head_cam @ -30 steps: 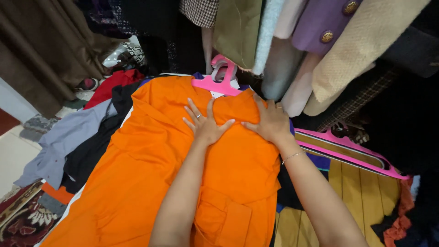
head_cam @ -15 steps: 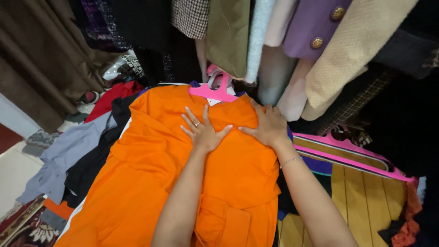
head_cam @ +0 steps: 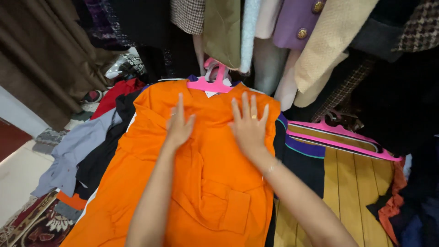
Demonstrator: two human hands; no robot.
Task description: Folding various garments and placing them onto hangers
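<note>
An orange garment (head_cam: 201,183) with a front pocket lies spread on top of a pile of clothes, on a pink hanger (head_cam: 211,83) whose hook shows at its collar. My left hand (head_cam: 179,124) lies flat on the garment's upper left chest, fingers together. My right hand (head_cam: 249,124), with a ring and a thin bracelet, presses flat just below the right shoulder, fingers spread. Neither hand grips the cloth.
Under the orange garment lie black, grey-blue (head_cam: 75,153) and red (head_cam: 114,97) clothes at left, and a striped yellow garment (head_cam: 347,183) on another pink hanger (head_cam: 338,137) at right. Jackets (head_cam: 320,41) hang close above. A brown curtain (head_cam: 41,55) and patterned rug (head_cam: 27,224) are at left.
Both hands have slid apart and slightly up across the chest of the orange garment. The left hand has flattened from a bent pose. The view has shifted a little.
</note>
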